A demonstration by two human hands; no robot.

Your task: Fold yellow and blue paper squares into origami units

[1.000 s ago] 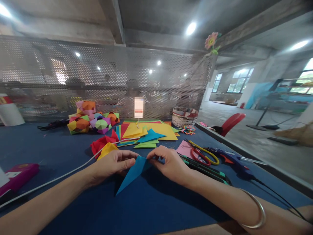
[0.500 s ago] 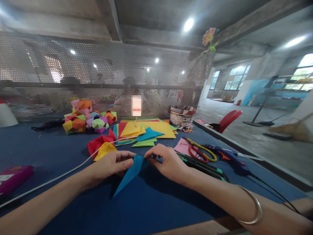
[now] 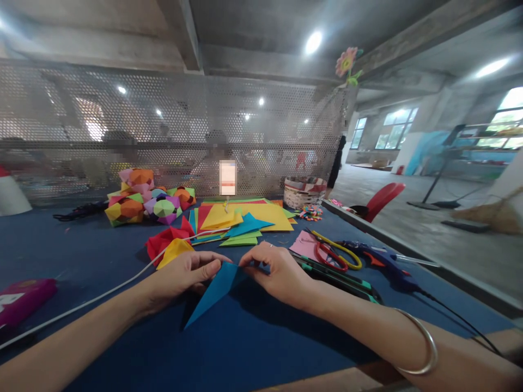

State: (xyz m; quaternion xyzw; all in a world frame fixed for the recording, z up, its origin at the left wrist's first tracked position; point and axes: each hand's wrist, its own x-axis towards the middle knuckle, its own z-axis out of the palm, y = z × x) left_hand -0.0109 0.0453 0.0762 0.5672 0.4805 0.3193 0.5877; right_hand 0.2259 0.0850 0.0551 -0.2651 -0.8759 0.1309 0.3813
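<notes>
A folded piece of blue paper [image 3: 214,294] is held between my two hands above the dark blue tabletop, its long point slanting down to the left. My left hand [image 3: 190,272] pinches its upper left edge between thumb and fingers. At the upper right corner, the fingertips of my right hand [image 3: 280,272] close on the same paper. Folded yellow paper [image 3: 175,252] and red paper [image 3: 163,237] lie just beyond my left hand. Behind the hands, another folded blue piece [image 3: 250,225] rests on a stack of coloured sheets [image 3: 273,215].
Scissors [image 3: 333,253], a dark green cutter [image 3: 339,279] and a blue glue gun [image 3: 382,258] lie at right. Folded paper balls [image 3: 143,201] are piled at left. A white cable [image 3: 122,283] crosses the table [image 3: 229,359]. A basket [image 3: 304,190] stands by the mesh screen.
The blue paper has turned slightly, so its broad face shows more and its lower point has shifted a little left. Both hands keep their grip. A dark figure now shows at the screen's right edge.
</notes>
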